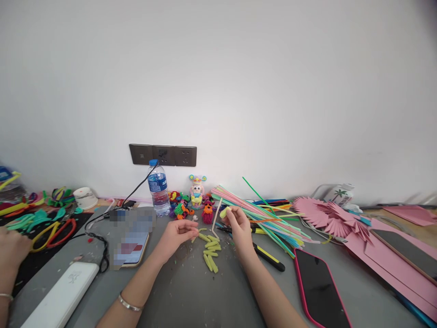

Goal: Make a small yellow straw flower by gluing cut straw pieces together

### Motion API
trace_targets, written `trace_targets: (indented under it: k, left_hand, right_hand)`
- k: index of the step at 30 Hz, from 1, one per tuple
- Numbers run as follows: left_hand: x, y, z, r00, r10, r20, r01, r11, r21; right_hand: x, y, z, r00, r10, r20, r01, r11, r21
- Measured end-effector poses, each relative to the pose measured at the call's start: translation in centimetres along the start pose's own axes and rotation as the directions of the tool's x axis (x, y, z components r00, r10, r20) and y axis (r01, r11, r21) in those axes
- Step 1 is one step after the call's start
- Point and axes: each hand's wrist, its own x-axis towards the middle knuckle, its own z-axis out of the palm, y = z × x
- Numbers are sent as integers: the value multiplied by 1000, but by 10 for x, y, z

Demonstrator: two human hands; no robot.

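Observation:
My right hand (239, 228) is closed, pinching a short pale yellow-green piece (224, 212) between thumb and fingers, above the grey table. To the left, my left hand (179, 234) has its thumb and fingertips pressed together. A bit of green shows by those fingertips; whether it is gripped I cannot make out. Between and below both hands lies a group of several yellow-green strips (212, 248), soft-looking and finger-shaped. A pale bent stick (216, 221) rests just behind them, left of my right hand. The exact material of the strips is unclear.
Behind stand a water bottle (159, 191), a small figurine (196, 192) and colourful fuzzy figures (207, 213). Pipe cleaners (259, 214), a utility knife (268, 257), and a pink-cased phone (321, 287) lie right. A phone (134, 243), power bank (63, 296) and another person's hand (13, 253) are left.

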Motion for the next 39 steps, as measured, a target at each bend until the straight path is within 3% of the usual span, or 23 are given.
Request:
trace_targets:
  k: [5, 11, 21, 25, 28, 31, 34, 39]
  left_hand:
    - [0, 1, -2, 999, 50, -23, -48, 997, 60]
    - [1, 2, -2, 998, 32, -56, -26, 993, 112]
    - [8, -3, -9, 967, 166, -194, -142, 981, 129]
    - [10, -6, -14, 956, 149, -251, -120, 984, 129]
    - [9, -7, -16, 950, 193, -244, -122, 952, 279]
    - [7, -7, -15, 951, 229, -208, -132, 908, 397]
    - [7, -6, -13, 951, 246, -187, -145, 889, 434]
    - [5, -1, -7, 951, 284, -126, -217, 897, 386]
  right_hand:
    - [0, 1, 0, 1000, -5, 11, 5, 1000, -19]
    - [1, 3, -1, 1000, -14, 25, 15, 999, -39]
    - [-1, 3, 0, 998, 50, 47, -51, 998, 22]
    - [2, 4, -3, 996, 50, -72, -43, 994, 100]
    - [6, 4, -8, 980, 35, -196, -1, 986, 169]
    - [8, 3, -11, 969, 35, -243, 16, 979, 204]
    - [7, 4, -9, 977, 56, -206, -15, 981, 195]
    - [2, 5, -2, 997, 66, -32, -62, 992, 114]
